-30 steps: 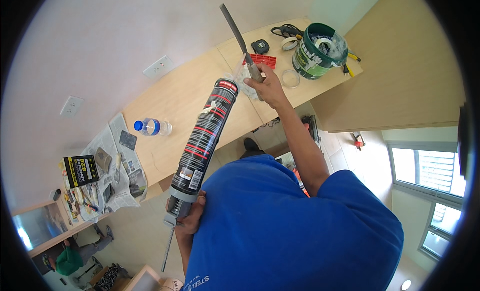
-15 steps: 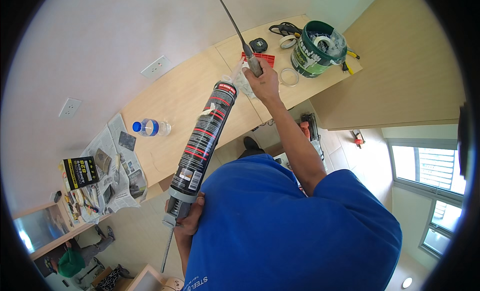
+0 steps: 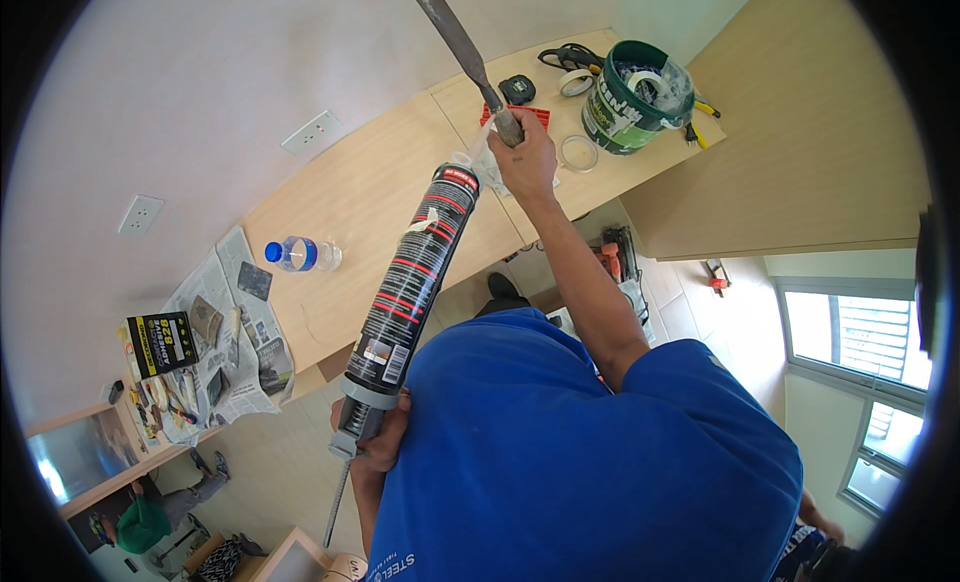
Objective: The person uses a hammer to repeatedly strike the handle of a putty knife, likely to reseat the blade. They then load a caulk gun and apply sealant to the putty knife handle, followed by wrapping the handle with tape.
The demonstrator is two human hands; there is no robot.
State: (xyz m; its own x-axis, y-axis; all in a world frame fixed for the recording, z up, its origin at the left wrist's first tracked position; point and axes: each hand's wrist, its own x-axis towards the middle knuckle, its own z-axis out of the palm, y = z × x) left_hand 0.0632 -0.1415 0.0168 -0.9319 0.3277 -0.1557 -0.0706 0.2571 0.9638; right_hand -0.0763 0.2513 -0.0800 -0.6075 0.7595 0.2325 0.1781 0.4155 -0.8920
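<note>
My left hand (image 3: 385, 437) is closed around the handle end of a caulking gun (image 3: 352, 427). A black sealant cartridge (image 3: 412, 272) with red stripes sits in the gun, tilted up and to the right, and a scrap of pale tape clings to its side. Its translucent nozzle (image 3: 483, 140) reaches beside my right hand (image 3: 527, 160); I cannot tell whether they touch. That hand grips the worn handle of a chisel (image 3: 462, 50), its long grey flat blade pointing up and left. Behind the right hand lies a red plastic piece (image 3: 530, 116) on the wooden counter (image 3: 330, 207).
On the counter are a green bucket (image 3: 610, 117), tape rolls (image 3: 578, 154), a tape measure (image 3: 517, 89) and a water bottle (image 3: 305, 254). Newspaper (image 3: 270, 357) bears tools and a black-yellow box (image 3: 160, 345). People show at lower left (image 3: 142, 525) and lower right (image 3: 820, 527).
The chisel has turned in my right hand, from edge-on to showing its flat face. The caulking gun has shifted slightly right. Another person has come into view at the lower right.
</note>
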